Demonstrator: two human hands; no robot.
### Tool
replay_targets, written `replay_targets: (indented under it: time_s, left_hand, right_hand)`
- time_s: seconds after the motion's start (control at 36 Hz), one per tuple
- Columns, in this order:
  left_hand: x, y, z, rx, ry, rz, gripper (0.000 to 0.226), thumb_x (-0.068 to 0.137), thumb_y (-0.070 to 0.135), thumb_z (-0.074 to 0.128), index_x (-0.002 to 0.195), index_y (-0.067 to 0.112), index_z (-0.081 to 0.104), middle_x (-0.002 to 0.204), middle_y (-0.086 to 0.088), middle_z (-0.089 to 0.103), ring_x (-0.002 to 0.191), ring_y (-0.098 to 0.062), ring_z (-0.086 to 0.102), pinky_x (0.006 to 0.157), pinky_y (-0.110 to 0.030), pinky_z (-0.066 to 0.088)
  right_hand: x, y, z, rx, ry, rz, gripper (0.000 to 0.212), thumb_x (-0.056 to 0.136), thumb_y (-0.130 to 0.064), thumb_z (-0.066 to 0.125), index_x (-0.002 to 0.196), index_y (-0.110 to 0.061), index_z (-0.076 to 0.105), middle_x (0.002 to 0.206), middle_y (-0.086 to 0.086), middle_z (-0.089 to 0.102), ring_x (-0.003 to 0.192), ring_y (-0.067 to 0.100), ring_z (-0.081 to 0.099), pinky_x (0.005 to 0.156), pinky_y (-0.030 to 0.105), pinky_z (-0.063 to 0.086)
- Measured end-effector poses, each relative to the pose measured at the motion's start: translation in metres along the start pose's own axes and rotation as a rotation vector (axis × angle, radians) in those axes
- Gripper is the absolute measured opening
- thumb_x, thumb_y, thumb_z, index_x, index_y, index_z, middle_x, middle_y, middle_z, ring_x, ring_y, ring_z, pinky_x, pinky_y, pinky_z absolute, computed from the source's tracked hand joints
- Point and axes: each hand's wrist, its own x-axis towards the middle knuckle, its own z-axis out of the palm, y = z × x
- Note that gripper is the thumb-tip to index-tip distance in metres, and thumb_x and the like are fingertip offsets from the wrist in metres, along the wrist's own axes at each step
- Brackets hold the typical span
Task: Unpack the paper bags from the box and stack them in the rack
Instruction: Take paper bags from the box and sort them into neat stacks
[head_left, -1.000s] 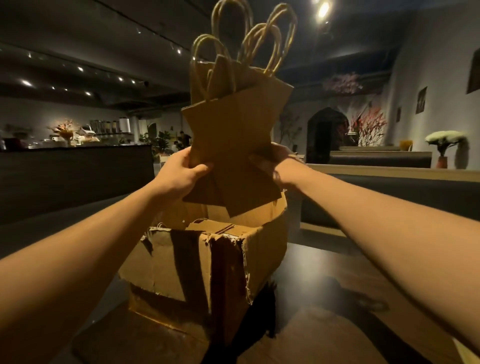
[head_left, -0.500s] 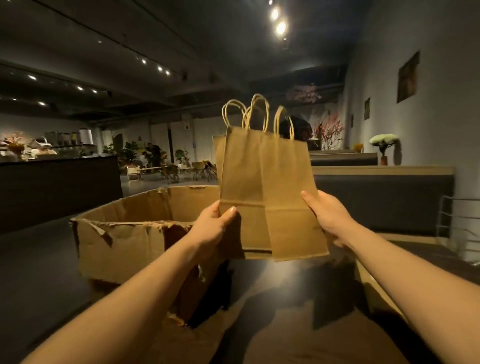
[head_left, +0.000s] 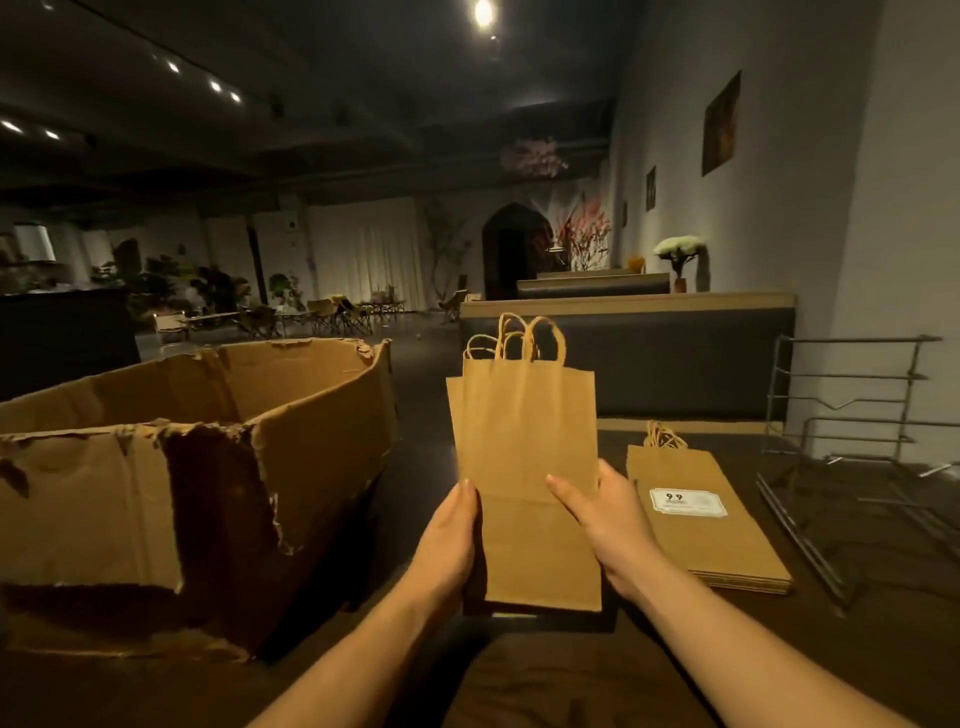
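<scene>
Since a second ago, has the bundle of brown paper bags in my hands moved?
Yes. The bundle of brown paper bags was directly above the torn cardboard box; now it is right of it, over the table.

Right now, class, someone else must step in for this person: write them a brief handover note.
Left hand and right hand grip a small bundle of paper bags upright above the table.
The torn box sits to the left.
A flat stack of bags lies to the right; the wire rack stands beyond it.
Done: bundle lifted out.
Left: no bags visible in the rack yet; box contents hidden.
</scene>
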Motion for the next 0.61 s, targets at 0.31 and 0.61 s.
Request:
replay_targets:
  time_s: [0.31, 0.61]
  left_hand:
    - [0.044, -0.049, -0.007, 0.088, -0.072, 0.028, 0.035, 0.102, 0.02, 0.056, 0.135, 0.024, 0.046, 0.127, 0.003, 0.066, 0.112, -0.005, 0.066, 0.094, -0.025, 0.055]
    - [0.024, -0.04, 0.006, 0.759, -0.142, 0.287, 0.061, 0.089, 0.067, 0.048, 0.145, 0.054, 0.027, 0.138, 0.043, 0.021, 0.121, 0.021, 0.032, 0.091, 0.001, 0.026]
  right_hand:
    - [0.016, 0.061, 0.0, 0.017, -0.15, 0.058, 0.035, 0.098, -0.021, 0.063, 0.128, -0.034, 0.052, 0.116, -0.012, 0.07, 0.11, 0.003, 0.065, 0.096, 0.034, 0.055]
    - [0.007, 0.056, 0.007, 0.166, -0.098, -0.022, 0.03, 0.098, -0.035, 0.054, 0.126, -0.042, 0.047, 0.117, -0.018, 0.066, 0.104, -0.004, 0.064, 0.084, 0.018, 0.05]
